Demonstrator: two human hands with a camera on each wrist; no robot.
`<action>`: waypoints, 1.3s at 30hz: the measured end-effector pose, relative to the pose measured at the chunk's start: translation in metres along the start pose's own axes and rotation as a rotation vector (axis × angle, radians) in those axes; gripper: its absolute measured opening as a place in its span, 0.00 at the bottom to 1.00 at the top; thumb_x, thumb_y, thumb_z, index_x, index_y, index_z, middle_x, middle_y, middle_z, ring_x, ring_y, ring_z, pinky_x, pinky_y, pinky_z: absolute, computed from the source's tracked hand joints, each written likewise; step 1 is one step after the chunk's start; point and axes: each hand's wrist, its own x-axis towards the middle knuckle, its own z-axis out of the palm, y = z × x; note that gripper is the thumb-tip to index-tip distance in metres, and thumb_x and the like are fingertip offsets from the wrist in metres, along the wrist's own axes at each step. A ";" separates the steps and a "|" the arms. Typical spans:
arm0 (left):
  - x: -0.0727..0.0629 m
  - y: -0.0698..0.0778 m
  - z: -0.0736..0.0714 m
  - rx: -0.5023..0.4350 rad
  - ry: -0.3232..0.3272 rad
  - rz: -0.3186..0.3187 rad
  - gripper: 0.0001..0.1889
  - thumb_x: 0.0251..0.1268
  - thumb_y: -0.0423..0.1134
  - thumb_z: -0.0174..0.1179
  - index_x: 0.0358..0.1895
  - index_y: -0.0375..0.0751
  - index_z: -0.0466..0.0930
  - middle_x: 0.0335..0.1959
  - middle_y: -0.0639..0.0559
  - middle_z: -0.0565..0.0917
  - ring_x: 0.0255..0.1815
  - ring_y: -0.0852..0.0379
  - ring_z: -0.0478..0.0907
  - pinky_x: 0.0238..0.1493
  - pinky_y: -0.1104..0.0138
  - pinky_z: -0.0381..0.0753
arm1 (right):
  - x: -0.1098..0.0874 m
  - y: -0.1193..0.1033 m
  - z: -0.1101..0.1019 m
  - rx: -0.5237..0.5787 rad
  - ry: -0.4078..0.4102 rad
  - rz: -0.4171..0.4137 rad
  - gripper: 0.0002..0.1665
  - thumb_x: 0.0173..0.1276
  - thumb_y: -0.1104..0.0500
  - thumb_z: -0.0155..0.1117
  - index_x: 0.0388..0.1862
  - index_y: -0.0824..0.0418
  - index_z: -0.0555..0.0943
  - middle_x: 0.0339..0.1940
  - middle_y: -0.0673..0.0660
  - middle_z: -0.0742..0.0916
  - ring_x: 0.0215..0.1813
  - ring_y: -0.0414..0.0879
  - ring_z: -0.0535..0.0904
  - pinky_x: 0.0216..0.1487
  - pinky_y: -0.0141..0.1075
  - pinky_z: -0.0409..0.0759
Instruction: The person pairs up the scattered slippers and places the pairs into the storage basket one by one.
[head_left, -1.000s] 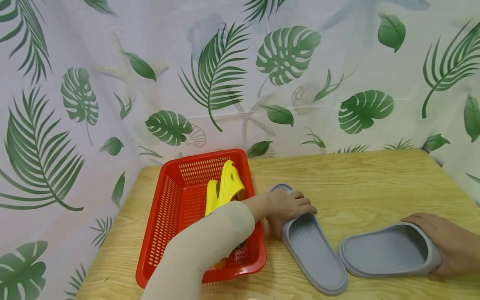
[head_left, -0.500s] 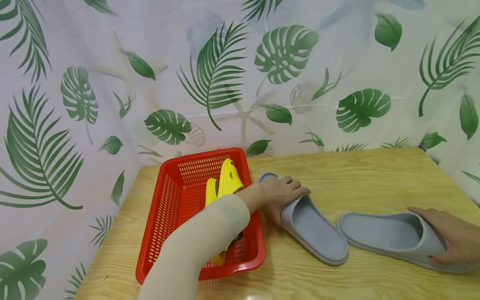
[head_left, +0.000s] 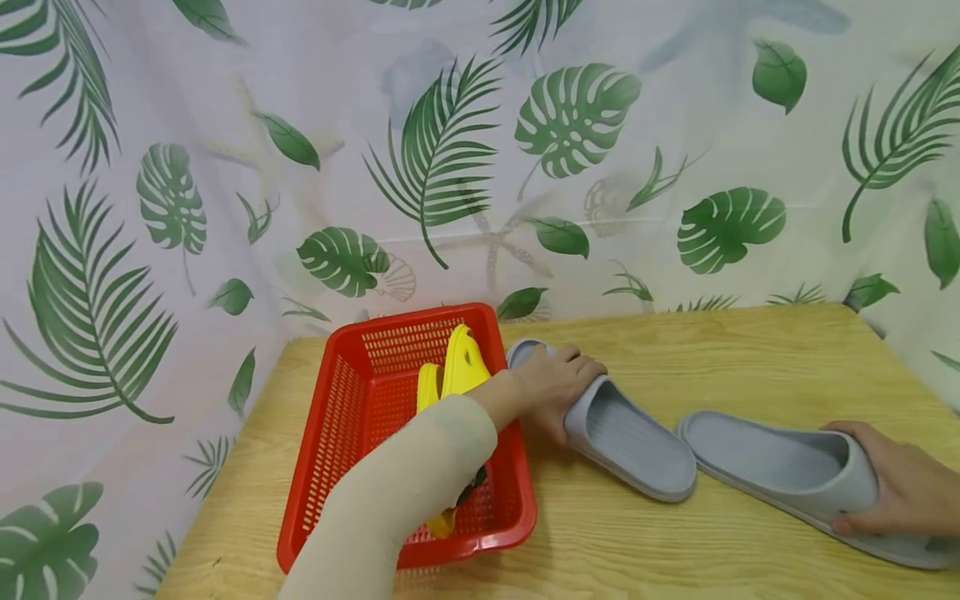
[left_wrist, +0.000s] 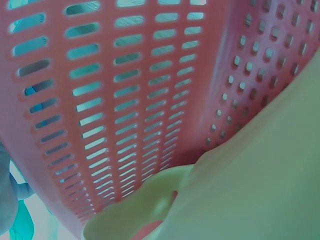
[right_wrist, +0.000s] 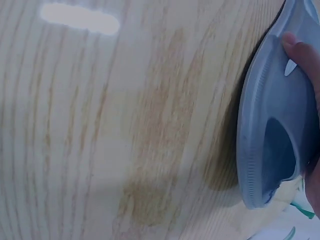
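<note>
My left hand grips the upper of a grey slipper, fingers draped over the top. That slipper's toe points away toward the basket's back right corner. My right hand holds the upper of a second grey slipper, with the thumb on its near side. In the right wrist view this slipper lies along the right edge, sole toward the wood. Both heel ends meet in the middle, right at each other. Yellow clogs rest in the red basket, partly hidden by my left sleeve.
The basket stands left of the slippers on a wood-grain table, and my left forearm reaches across it. A small dark item shows inside. Behind hangs a leaf-printed cloth.
Both slippers have turned on the table. The left one's toe moved left and away, its heel backward from me; the right one's toe swung rightward and nearer, its heel away.
</note>
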 end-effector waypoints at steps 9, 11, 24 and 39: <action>0.004 -0.001 -0.012 -0.081 -0.019 -0.049 0.53 0.45 0.68 0.62 0.71 0.46 0.47 0.66 0.53 0.65 0.64 0.53 0.63 0.53 0.57 0.74 | -0.003 -0.003 -0.006 -0.037 -0.056 0.111 0.66 0.30 0.40 0.83 0.60 0.71 0.57 0.41 0.68 0.80 0.32 0.40 0.75 0.27 0.30 0.68; 0.004 -0.004 -0.014 -0.107 -0.004 -0.060 0.53 0.45 0.67 0.62 0.71 0.46 0.47 0.66 0.53 0.65 0.64 0.53 0.63 0.52 0.57 0.74 | -0.001 -0.002 -0.009 -0.025 -0.046 0.117 0.66 0.30 0.42 0.83 0.61 0.71 0.56 0.44 0.70 0.78 0.36 0.34 0.72 0.28 0.28 0.68; -0.007 -0.019 -0.037 -0.104 0.072 -0.110 0.52 0.44 0.68 0.62 0.70 0.47 0.49 0.64 0.54 0.66 0.64 0.53 0.64 0.56 0.53 0.71 | 0.008 -0.002 -0.028 0.089 0.363 0.026 0.73 0.04 0.59 0.88 0.58 0.73 0.60 0.46 0.52 0.71 0.43 0.14 0.52 0.36 0.16 0.54; -0.028 -0.029 -0.039 -0.099 0.141 -0.174 0.54 0.39 0.68 0.65 0.69 0.46 0.52 0.63 0.54 0.67 0.63 0.54 0.63 0.52 0.50 0.71 | 0.028 -0.048 -0.078 0.122 0.406 -0.025 0.79 -0.01 0.63 0.86 0.63 0.66 0.60 0.52 0.30 0.61 0.46 0.19 0.55 0.39 0.13 0.50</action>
